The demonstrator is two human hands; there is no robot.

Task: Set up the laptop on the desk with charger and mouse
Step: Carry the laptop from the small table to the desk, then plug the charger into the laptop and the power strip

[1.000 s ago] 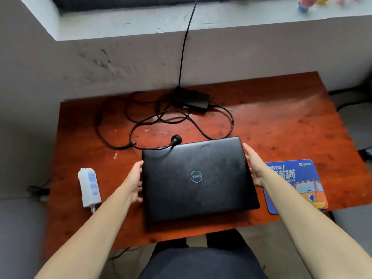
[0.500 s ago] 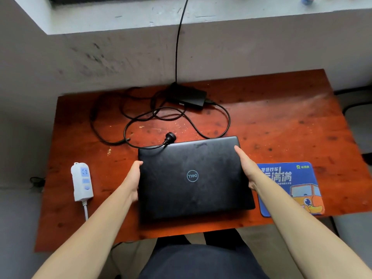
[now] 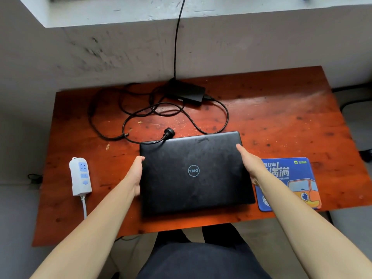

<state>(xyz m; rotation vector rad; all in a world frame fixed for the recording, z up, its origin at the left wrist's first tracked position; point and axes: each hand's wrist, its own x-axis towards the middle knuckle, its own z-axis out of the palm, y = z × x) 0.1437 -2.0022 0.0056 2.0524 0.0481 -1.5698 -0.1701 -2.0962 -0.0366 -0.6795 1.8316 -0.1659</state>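
A closed black laptop [image 3: 193,174] lies flat on the reddish wooden desk [image 3: 281,125], lid logo facing up. My left hand [image 3: 135,175] grips its left edge and my right hand [image 3: 249,164] grips its right edge. The black charger brick [image 3: 187,92] sits at the back of the desk with its cable [image 3: 219,119] looped in front of it. The cable's plug [image 3: 168,132] rests against the laptop's far left corner. A blue mouse pad [image 3: 296,178] lies to the right of the laptop, partly under my right forearm. No mouse is in view.
A white power strip [image 3: 80,176] lies at the desk's left, its cord hanging over the front edge. A grey wall and ledge [image 3: 120,15] rise behind the desk, with a black cord [image 3: 177,37] running up the wall. My dark-clothed lap [image 3: 197,256] is below the front edge.
The laptop and both hands hold almost the same place on the desk. The camera has tilted down a little, so the desk sits lower in the earlier frames.
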